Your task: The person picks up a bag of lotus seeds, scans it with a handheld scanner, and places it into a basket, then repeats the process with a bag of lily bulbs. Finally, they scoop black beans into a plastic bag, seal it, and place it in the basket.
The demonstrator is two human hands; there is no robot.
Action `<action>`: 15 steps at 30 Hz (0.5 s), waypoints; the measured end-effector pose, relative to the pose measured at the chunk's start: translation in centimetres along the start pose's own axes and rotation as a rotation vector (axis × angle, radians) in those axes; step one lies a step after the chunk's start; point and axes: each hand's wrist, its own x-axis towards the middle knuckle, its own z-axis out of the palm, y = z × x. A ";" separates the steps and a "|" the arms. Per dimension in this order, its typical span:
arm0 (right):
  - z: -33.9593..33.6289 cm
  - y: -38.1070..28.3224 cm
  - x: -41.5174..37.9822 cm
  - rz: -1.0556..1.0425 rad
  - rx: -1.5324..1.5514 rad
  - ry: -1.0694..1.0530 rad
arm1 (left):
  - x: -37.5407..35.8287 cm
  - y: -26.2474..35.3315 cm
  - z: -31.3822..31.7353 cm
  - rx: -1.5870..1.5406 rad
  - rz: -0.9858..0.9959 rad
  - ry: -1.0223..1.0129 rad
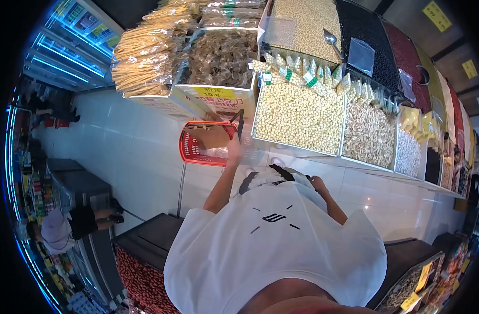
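Observation:
My left hand [234, 150] reaches forward and grips the black handle [240, 123] of a red plastic shopping basket [193, 150] that hangs over the white tiled floor. A brown cardboard packet [213, 137] and a clear bag lie inside the basket. My right hand [319, 183] rests at my waist, against the edge of my white T-shirt [273, 240]. It is small in the view, and its fingers are too unclear to read.
Open bulk bins stand straight ahead: pale round seeds [297, 115], sliced pale pieces [368, 135], dark dried goods [221, 57], bundled dried sticks [145, 52]. A metal scoop [331, 40] lies in a far bin. A bin of red fruit [140, 277] is beside me. A crouching person in a white cap [56, 230] is at the left.

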 end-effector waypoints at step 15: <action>2.4 6.0 -4.5 -0.014 -0.073 -0.120 | 0.4 5.4 0.4 -0.041 0.051 -0.041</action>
